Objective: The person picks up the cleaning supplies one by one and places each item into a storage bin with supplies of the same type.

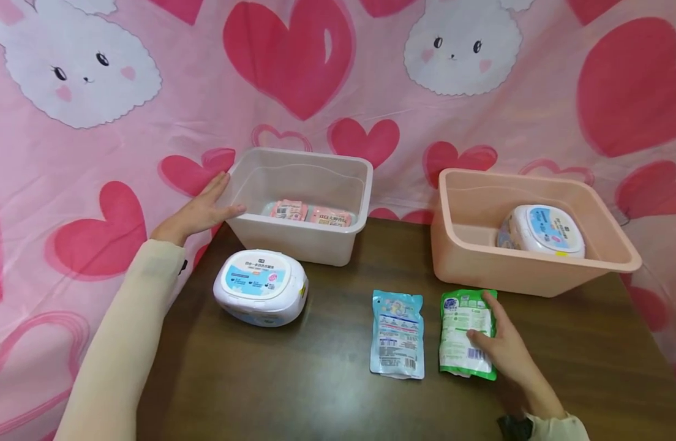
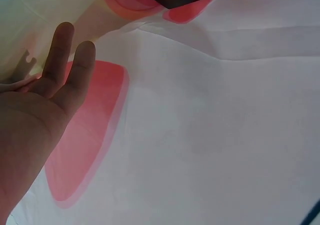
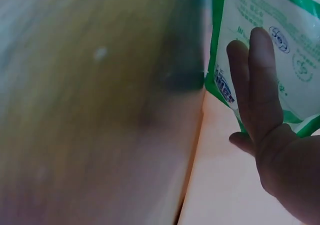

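Observation:
At the left end of a pale translucent bin, my left hand rests on the rim. Its thumb lies over the front corner and its fingers run straight along the side; in the left wrist view two fingers stretch out. My right hand holds a green and white pouch by its right edge, thumb on the printed face. Fingers lie against the pouch's other face in the right wrist view. Left of it, a light blue pouch lies flat on the table.
A white lidded tub stands before the pale bin, which contains pink-labelled packs. Behind the right hand is a peach bin with another white tub inside. A pink heart-patterned cloth hangs behind the brown table.

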Available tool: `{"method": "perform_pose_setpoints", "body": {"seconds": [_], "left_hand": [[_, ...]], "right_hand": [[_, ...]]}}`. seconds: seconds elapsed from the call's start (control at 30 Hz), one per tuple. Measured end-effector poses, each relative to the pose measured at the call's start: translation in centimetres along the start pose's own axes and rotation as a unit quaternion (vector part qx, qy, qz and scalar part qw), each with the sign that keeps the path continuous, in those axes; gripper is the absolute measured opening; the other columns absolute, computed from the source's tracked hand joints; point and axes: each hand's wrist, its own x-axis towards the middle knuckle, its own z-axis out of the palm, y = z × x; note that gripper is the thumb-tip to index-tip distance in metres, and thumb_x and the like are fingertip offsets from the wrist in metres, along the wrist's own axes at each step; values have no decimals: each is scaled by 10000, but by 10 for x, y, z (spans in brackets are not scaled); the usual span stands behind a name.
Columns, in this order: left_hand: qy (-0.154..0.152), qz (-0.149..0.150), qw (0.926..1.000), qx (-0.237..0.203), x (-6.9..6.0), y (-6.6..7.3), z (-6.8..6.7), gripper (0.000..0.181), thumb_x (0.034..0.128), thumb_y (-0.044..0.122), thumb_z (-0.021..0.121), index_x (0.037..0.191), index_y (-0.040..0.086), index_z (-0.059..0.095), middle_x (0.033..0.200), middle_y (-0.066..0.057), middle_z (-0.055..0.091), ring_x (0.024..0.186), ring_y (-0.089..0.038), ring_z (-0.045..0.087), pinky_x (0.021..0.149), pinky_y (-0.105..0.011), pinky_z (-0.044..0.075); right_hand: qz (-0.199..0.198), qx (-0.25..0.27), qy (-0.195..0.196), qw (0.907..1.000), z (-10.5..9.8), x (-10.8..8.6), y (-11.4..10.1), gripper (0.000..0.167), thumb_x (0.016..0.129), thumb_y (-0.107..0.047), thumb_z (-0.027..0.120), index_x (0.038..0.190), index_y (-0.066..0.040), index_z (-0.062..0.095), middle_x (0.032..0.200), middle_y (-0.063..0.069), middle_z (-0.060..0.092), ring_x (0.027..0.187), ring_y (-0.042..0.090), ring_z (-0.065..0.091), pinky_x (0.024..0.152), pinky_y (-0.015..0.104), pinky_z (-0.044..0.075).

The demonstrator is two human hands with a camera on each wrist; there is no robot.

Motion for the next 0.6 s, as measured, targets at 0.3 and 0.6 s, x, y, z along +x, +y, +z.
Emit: {"method": "perform_pose_setpoints", "body": {"seconds": [0.3, 0.6], "left_hand": [[77, -74, 9999, -28, 0, 0, -1, 1108, 872, 640, 668, 1629, 267, -49, 1692, -66, -64, 1521, -392, 4, 1067, -777, 194], [81, -118, 9998, -104, -1, 2, 0, 1113, 865, 642, 675, 1629, 278, -49, 1691, -71, -64, 1518, -404, 5, 1057, -783, 204]], "right_hand": [[-333, 920, -383, 9945, 8, -1, -28, 834, 952, 69, 605, 1612, -55, 111, 1079, 265, 566, 691, 279, 706, 559, 437, 599], [-522, 1183, -527, 9902, 21, 7, -55, 829, 940, 94, 606, 1610, -36, 136, 1095, 276, 567, 717, 269, 713, 570, 428, 608]]}}
